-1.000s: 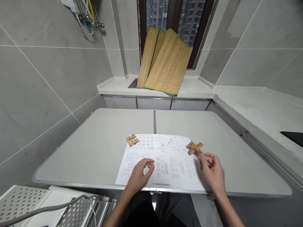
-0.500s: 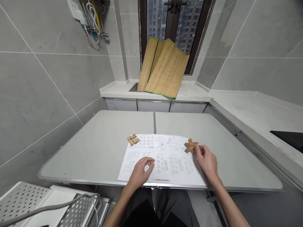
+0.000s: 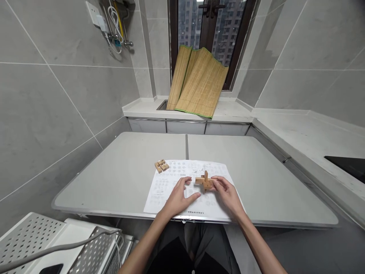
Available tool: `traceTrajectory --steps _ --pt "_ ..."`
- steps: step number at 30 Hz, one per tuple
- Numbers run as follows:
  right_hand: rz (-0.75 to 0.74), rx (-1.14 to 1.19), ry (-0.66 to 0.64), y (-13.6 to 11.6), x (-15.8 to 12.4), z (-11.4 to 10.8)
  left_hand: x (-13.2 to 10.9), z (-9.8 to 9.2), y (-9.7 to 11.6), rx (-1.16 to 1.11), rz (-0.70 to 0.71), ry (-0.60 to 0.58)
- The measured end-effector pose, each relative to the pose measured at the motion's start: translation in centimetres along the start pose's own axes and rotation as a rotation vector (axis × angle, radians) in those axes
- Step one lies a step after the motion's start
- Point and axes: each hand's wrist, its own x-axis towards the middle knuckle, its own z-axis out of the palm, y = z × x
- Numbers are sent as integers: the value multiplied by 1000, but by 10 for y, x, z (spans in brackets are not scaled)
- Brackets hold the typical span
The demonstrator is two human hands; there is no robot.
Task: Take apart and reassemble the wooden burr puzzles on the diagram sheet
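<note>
My right hand [image 3: 227, 194] grips one end of a wooden burr puzzle [image 3: 205, 180], a cross of interlocked bars, held above the printed paper sheet [image 3: 165, 190]. Just left of the puzzle, my left hand [image 3: 181, 196] is open, thumb and fingers apart, with nothing between them. Its fingertips do not touch the puzzle. Several small wooden blocks [image 3: 161, 166] lie together at the sheet's upper left corner. The sheet carries rows of small printed figures, too faint to read.
The sheet lies on a pale folding table [image 3: 119, 171] with a metal edge. Behind it a bamboo mat [image 3: 201, 83] leans on a white ledge [image 3: 142, 108] by the window. A white counter [image 3: 313, 129] runs along the right. White perforated racks [image 3: 28, 232] and a grey hose [image 3: 71, 247] are at lower left.
My right hand has brought the burr puzzle leftward from the sheet's right edge to above its middle. My left hand has opened wider and moved up toward it.
</note>
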Motion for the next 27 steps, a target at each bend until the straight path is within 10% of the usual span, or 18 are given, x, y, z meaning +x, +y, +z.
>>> traceTrajectory --steps 27 --pt "-5 22 -121 12 -17 25 15 -7 -21 -25 68 -134"
